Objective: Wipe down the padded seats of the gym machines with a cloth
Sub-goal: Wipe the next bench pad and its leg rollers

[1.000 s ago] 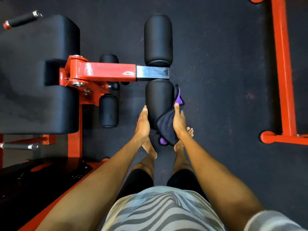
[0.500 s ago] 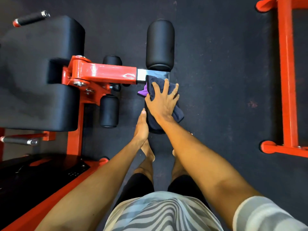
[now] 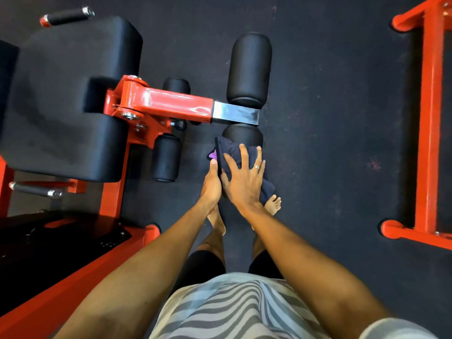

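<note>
1. The right hand [image 3: 244, 182] lies flat on a dark cloth [image 3: 228, 149], fingers spread and straight, palm pressing down; it does not curl round the fabric. A ring [image 3: 256, 167] shows on one finger.
2. The cloth is draped over the near roller pad [image 3: 243, 133], covering most of its top. A purple corner [image 3: 213, 155] sticks out on the left, and a dark fold hangs off the right side below the hand.
3. The left hand [image 3: 212, 187] is seen edge-on just left of the right hand, fingers straight and together, lying against the left side of the same roller pad. Its fingertip touches the cloth near the purple corner. It is open and holds nothing.
4. Only the far end of the near roller pad is uncovered, where it meets a chrome bar [image 3: 236, 115].
5. A far roller pad [image 3: 249, 69] sits on the other side of that bar, bare and black.
6. The chrome bar slots into a red arm [image 3: 171, 104] that runs left to a pivot beside a large black padded seat [image 3: 61, 101].
7. Two smaller black rollers [image 3: 166, 157] sit either side of the red arm, nearer the seat.
8. Two black-gripped handles [image 3: 66, 17] jut out beyond the seat's far and near edges.
9. A separate red frame [image 3: 430, 118] stands well apart at the right on the dark rubber floor [image 3: 342, 143].
10. Bare feet [image 3: 274, 204] stand under the roller pad, and a striped shirt [image 3: 232, 309] fills the bottom edge.
</note>
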### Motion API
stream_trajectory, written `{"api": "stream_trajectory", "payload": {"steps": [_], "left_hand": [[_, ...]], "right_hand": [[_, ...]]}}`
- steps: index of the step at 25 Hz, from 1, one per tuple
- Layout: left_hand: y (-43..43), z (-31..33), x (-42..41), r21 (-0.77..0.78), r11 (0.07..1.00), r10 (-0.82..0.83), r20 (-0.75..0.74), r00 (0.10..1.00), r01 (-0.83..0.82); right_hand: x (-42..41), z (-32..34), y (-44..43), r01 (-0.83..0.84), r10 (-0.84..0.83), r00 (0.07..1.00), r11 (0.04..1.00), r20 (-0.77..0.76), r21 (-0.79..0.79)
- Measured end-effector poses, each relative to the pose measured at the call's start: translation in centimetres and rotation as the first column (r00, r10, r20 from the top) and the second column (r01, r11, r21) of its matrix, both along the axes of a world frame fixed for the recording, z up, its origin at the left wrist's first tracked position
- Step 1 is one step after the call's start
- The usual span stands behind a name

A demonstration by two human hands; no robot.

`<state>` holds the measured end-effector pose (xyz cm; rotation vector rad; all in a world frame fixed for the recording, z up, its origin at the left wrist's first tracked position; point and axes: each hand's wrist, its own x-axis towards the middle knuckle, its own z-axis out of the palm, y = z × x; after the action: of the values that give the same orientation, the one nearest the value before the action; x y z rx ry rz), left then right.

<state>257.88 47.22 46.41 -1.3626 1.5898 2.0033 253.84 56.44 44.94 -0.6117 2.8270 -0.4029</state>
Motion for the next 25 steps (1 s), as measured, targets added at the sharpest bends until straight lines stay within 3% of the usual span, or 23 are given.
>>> {"api": "stream_trajectory", "payload": {"steps": [6,8,10,12,13,14,16,18,20,23,25], "left_hand": [[0.5,-2.5,-0.6,-0.062,0.998,-0.019,-0.003,1.0,0.018],[0.8,-1.9,-1.4,-0.13,0.99,-0.042,0.018,0.999,0.044],[1.3,-1.3,-2.0,-0.187,0.981,-0.045,0.036,0.998,0.051],[1.7,-1.3,-2.5,-0.238,0.97,-0.021,0.084,0.996,0.04],[2.0,-1.4,-2.9,-0.265,0.964,0.001,0.121,0.993,0.031],[2.3,-1.5,-3.2,-0.289,0.957,0.022,0.157,0.987,0.024],[2.9,-1.4,-3.6,-0.326,0.945,0.06,0.196,0.979,0.008],[3.2,-1.5,-3.7,-0.357,0.934,0.074,0.199,0.977,0.002],[2.9,-1.7,-3.8,-0.359,0.933,0.079,0.222,0.972,0.006],[2.3,-1.6,-4.2,-0.317,0.948,0.071,0.281,0.957,0.023],[2.2,-1.2,-4.4,-0.28,0.96,0.065,0.28,0.958,0.017]], "right_hand": [[-5.7,1.0,-1.6,0.11,-0.102,0.991,0.989,0.085,-0.095],[-7.7,1.0,-1.3,0.281,-0.253,0.945,0.952,0.208,-0.119],[-10.3,0.6,-0.7,0.596,-0.484,0.721,0.798,0.495,-0.087],[-11.5,0.5,-0.4,0.75,-0.556,0.484,0.661,0.675,0.006],[-11.3,0.7,-0.6,0.757,-0.561,0.468,0.654,0.683,0.018],[-10.6,1.0,-0.8,0.721,-0.551,0.538,0.692,0.638,-0.011],[-7.8,1.7,-0.7,0.505,-0.414,0.798,0.856,0.438,-0.11],[-6.3,1.7,0.2,0.316,-0.243,0.903,0.935,0.355,-0.163],[-7.9,1.1,0.7,0.359,-0.241,0.866,0.91,0.437,-0.21],[-11.7,0.5,0.7,0.574,-0.35,0.674,0.803,0.651,-0.162],[-13.0,1.0,1.4,0.552,-0.321,0.642,0.823,0.696,-0.13]]}}
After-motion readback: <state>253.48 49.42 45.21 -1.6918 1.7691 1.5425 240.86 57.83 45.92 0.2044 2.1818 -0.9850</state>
